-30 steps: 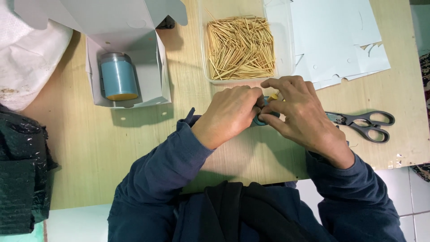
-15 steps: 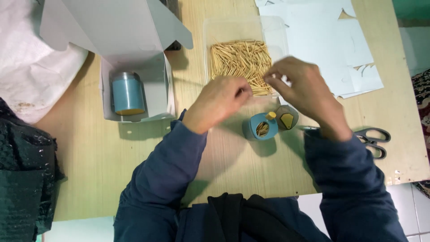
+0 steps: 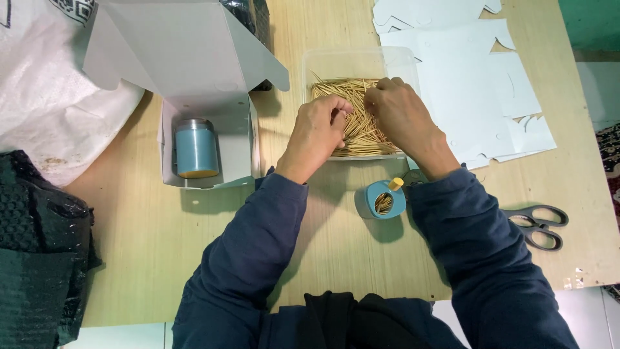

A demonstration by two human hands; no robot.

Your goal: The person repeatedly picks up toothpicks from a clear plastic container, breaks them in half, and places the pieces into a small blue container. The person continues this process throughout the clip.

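Head view: both hands are now in the tray of little wooden sticks.

A white box (image 3: 206, 145) on the left of the tabletop (image 3: 148, 245) holds a blue jar (image 3: 196, 148) standing up. A moment ago the hands were near the small blue holder; now they have moved up to the clear tray (image 3: 352, 61). So more sticks are being picked up. The left hand (image 3: 318, 132) is curled narrow, pinching at the sticks (image 3: 358, 126). The right hand (image 3: 402, 116) lies on the pile with bent fingers; I cannot tell what it holds. Most sticks lie slanting, long way up and down the picture. The blue holder (image 3: 381, 200) stands apart below the tray, open top up, with some sticks inside. Scissors (image 3: 536, 226) lie on the right.
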